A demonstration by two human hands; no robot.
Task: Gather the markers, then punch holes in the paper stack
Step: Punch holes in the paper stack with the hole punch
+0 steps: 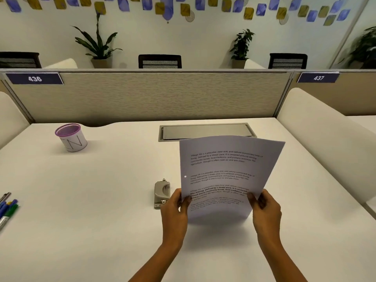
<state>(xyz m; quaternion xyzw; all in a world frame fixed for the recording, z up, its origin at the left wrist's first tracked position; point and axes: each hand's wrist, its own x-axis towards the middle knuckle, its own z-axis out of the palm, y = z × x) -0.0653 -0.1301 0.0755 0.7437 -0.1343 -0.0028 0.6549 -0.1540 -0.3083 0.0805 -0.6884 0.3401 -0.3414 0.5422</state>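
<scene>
Two grips: left hand (175, 208) and right hand (264, 210) each pinch a lower corner of the paper stack (230, 171), held upright over the surface (101, 200), hole punch (161, 193) at its 8 o'clock; bowed sheets may fan apart, misaligning holes.

- Left hand (175, 210): bare, of slim build, with faint creases over the knuckles; nails too blurred to make out.
- Right hand (266, 212): bare likewise, same slim build, soft shadow along the knuckle line.
- Left forearm (160, 259): bare from the wrist to the lower edge of view, narrow at the wrist and broadening a little further down.
- Right forearm (279, 259): bare along all its visible length, smooth, with the same slender taper.
</scene>
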